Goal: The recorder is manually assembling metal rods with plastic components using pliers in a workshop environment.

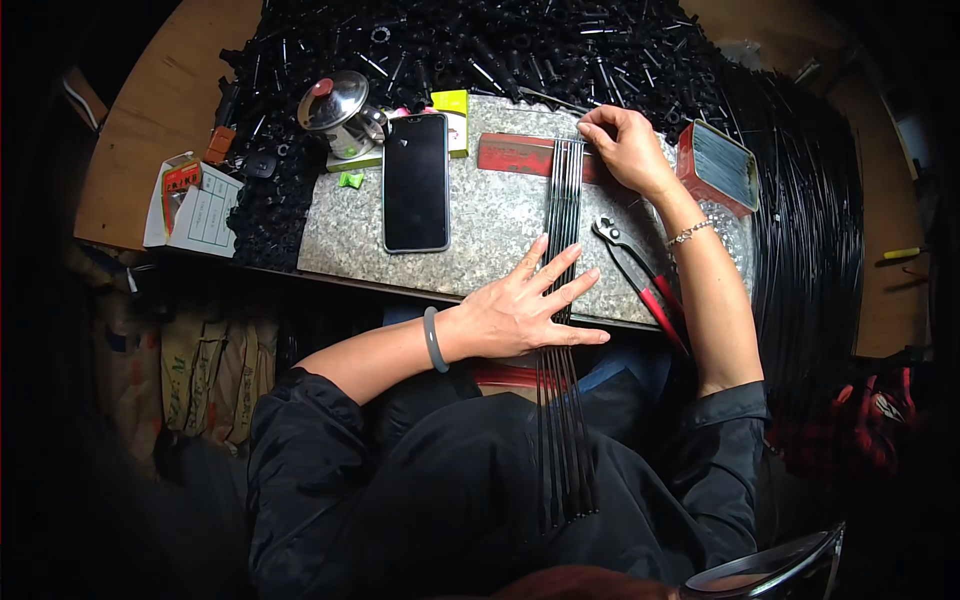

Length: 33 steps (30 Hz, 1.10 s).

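Several thin black rods lie side by side across a speckled grey slab, running from a red block at the far end down over my lap. My left hand lies flat with fingers spread on the rods near the slab's front edge, pressing them down. My right hand rests at the rods' far ends beside the red block, fingertips pinched on the tips.
A black phone lies on the slab's left part. Red-handled pliers lie right of the rods. A red tin stands at the right, a metal pot lid and a heap of black parts behind, a paper box at the left.
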{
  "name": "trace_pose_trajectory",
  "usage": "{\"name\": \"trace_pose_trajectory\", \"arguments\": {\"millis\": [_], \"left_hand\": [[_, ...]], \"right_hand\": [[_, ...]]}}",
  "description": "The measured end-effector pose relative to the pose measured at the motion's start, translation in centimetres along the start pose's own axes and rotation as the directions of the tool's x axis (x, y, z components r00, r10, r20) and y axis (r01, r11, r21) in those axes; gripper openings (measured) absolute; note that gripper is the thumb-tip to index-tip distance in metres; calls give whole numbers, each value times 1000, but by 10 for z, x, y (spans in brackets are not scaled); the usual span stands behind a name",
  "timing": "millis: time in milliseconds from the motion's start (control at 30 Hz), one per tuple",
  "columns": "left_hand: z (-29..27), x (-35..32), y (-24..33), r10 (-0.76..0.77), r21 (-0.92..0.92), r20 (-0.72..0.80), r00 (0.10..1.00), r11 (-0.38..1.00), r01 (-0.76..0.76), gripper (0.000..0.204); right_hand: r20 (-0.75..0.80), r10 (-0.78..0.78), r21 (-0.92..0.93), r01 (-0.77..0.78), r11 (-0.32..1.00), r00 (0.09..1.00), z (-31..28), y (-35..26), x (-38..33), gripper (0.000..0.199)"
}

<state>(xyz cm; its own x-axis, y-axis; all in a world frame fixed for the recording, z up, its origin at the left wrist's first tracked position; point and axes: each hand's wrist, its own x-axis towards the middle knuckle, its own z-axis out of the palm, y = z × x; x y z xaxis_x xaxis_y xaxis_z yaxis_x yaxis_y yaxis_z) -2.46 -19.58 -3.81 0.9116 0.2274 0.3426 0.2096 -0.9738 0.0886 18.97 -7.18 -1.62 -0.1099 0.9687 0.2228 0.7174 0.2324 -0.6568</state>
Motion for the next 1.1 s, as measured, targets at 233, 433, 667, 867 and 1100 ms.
{"name": "trace_pose_trajectory", "arguments": {"millis": [233,433,667,867,1100], "left_hand": [[0,-1,0,3,15,10,1000,1000,-4,53],[-1,0,1,1,11,3,1000,1000,-1,52],[0,0,0,-2,-2,3,1000,1000,2,52],[-2,-1,0,4,26,28,1000,1000,-5,51],[-3,3,2,-22,-128,-7,1000,992,21,58]], "right_hand": [[1,-25,-25,25,999,1000,-1,-2,1,18],[17,-18,27,18,999,1000,1,-1,1,19],[54,20,86,-25,996,998,1,2,2,19],[-55,-63,79,68,995,996,16,-6,5,18],[-295,72,365,42,930,953,-33,-36,-18,15]]}}
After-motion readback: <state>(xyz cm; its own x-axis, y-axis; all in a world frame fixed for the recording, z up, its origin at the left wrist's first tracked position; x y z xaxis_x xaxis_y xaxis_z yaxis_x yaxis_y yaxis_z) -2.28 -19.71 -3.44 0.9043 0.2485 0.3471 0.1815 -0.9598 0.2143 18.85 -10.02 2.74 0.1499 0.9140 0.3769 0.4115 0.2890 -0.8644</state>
